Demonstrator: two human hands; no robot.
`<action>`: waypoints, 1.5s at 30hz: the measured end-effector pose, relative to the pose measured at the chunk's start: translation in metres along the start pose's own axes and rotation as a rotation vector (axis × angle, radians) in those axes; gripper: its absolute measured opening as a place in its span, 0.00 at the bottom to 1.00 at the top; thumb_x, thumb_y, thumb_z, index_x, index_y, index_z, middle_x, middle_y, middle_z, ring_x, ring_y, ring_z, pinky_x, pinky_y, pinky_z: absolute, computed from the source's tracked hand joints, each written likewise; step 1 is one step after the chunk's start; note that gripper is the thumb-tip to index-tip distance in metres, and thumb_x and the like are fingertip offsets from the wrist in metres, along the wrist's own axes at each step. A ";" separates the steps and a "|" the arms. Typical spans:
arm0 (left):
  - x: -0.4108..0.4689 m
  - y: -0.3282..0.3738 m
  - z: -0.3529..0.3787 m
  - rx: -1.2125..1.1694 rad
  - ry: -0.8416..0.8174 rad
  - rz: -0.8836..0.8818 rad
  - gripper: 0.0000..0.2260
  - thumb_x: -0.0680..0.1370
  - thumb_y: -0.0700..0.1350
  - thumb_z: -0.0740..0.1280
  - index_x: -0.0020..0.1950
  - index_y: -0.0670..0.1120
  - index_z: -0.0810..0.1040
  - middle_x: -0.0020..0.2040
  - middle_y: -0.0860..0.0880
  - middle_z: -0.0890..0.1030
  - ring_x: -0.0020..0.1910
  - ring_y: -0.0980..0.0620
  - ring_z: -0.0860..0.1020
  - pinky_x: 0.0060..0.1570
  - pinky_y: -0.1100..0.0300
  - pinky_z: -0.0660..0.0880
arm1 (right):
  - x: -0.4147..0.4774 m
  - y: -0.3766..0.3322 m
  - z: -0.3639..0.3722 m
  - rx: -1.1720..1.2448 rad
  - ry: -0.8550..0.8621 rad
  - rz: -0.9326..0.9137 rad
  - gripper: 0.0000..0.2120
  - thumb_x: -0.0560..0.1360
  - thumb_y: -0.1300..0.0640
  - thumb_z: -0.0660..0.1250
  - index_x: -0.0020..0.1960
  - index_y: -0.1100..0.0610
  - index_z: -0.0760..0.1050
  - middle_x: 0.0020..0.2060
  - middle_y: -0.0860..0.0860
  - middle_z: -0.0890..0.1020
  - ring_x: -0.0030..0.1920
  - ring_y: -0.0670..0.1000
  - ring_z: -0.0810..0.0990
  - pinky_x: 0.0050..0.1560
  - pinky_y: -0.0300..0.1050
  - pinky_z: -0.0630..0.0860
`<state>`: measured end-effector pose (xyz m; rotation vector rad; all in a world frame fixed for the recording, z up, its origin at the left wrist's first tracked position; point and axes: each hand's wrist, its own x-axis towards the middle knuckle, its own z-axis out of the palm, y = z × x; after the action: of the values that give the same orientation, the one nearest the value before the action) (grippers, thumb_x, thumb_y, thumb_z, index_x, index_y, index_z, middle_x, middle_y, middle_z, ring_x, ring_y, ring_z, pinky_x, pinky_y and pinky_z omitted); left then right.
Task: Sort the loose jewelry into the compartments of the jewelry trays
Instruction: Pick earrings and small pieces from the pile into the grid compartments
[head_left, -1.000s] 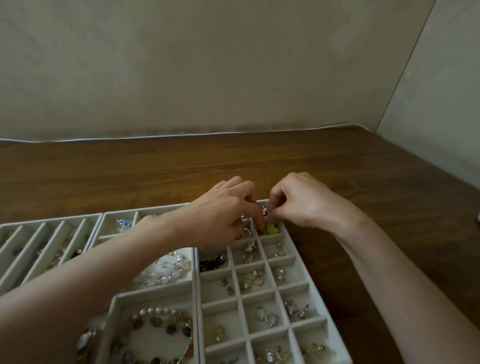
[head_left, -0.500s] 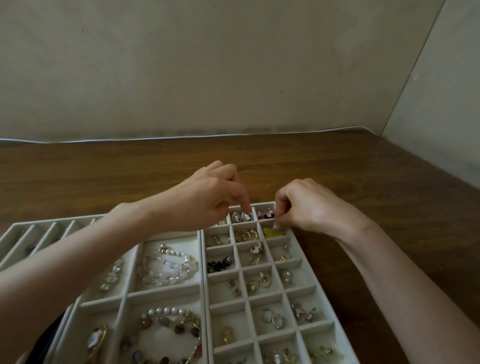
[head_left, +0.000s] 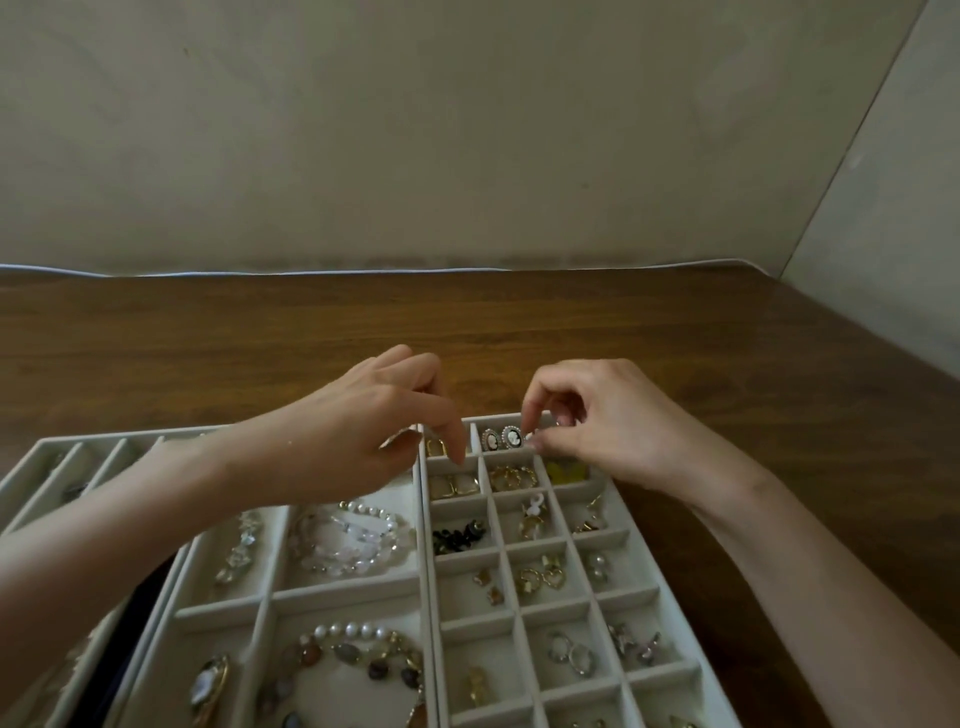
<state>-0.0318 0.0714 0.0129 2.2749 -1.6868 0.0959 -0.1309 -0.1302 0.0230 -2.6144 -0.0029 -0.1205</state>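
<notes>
A pale grid tray (head_left: 640, 525) of small compartments holds earrings and rings. Two cameo earrings (head_left: 502, 439) lie in its far middle compartment, gold hoops (head_left: 512, 477) just nearer, and a yellow piece (head_left: 566, 472) to their right. My right hand (head_left: 608, 426) hovers over the far right compartment, thumb and forefinger pinching a small pale earring (head_left: 532, 439) beside the cameos. My left hand (head_left: 363, 431) is over the far left corner with bent fingers. Its forefinger tip touches the divider by a gold earring (head_left: 436, 447). I see nothing in that hand.
To the left lies a tray with large compartments (head_left: 358, 590) holding a pearl bracelet (head_left: 353, 540) and a stone necklace (head_left: 358, 654). A tray of long slots (head_left: 52, 452) sits further left. All rest on a brown wooden table (head_left: 467, 322) against a wall.
My left hand has moved left from the cameo compartment to the far left divider. My right hand has shifted slightly toward the cameos. The two hands have drawn apart.
</notes>
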 end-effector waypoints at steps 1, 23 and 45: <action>-0.002 0.000 0.001 0.004 0.002 0.003 0.18 0.70 0.40 0.58 0.48 0.60 0.78 0.45 0.63 0.67 0.49 0.63 0.65 0.51 0.75 0.62 | -0.001 -0.003 0.004 -0.017 -0.012 -0.054 0.06 0.73 0.58 0.69 0.43 0.46 0.76 0.40 0.44 0.74 0.39 0.42 0.72 0.40 0.37 0.69; -0.010 0.013 -0.004 -0.049 -0.176 -0.035 0.14 0.70 0.62 0.56 0.47 0.59 0.77 0.45 0.60 0.71 0.49 0.61 0.68 0.48 0.67 0.68 | -0.008 -0.022 0.018 -0.170 -0.161 -0.284 0.04 0.71 0.49 0.71 0.45 0.46 0.80 0.40 0.43 0.73 0.43 0.43 0.70 0.46 0.44 0.70; -0.010 0.022 0.005 -0.753 0.045 -0.420 0.08 0.74 0.40 0.67 0.51 0.49 0.77 0.43 0.52 0.83 0.42 0.58 0.80 0.44 0.62 0.74 | -0.007 -0.024 0.020 0.067 0.070 -0.316 0.01 0.71 0.55 0.72 0.41 0.51 0.80 0.37 0.42 0.78 0.39 0.44 0.77 0.40 0.39 0.74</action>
<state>-0.0565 0.0737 0.0102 1.9389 -0.9441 -0.4909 -0.1373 -0.0993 0.0173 -2.5224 -0.3897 -0.3168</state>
